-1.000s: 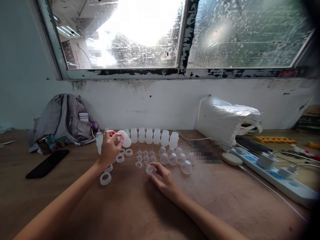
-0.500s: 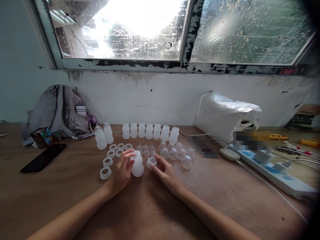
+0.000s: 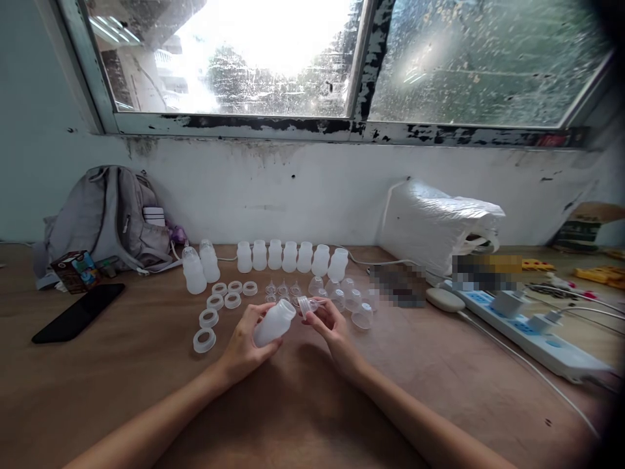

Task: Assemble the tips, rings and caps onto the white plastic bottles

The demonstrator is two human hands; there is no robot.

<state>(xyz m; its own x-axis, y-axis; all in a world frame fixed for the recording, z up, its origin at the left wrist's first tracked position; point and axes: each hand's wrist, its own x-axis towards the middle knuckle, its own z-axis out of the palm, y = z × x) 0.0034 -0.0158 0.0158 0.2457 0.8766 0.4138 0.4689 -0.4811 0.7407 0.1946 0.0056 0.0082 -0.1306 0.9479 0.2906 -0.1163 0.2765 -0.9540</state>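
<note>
Bottle (image 3: 269, 327), frosted white, held over the near-middle part of the desk (image 3: 293, 417); body tilted, mouth raised and leaning toward the right hand (image 3: 336, 333). Left hand (image 3: 250, 342): grip curled around the bottle body, spread about as wide as the body, fingers on the far side, thumb on the near side. Right hand: grip nearly closed, thumb and fingers pinching the ringed teat (image 3: 306, 307), which is clear and lies on its side. Its ring end faces the bottle mouth; the two are near each other but apart.

Beyond the hands: row of seven frosted bottles (image 3: 290, 256), upright. To the left, two topped bottles (image 3: 194, 272), upright, with loose rings (image 3: 204, 340) nearer the camera. Small teats (image 3: 282, 286) lie just behind the hands, partly hidden by them; clear domes (image 3: 362, 317) to their right. Black phone (image 3: 78, 312) flat at far left.
</note>
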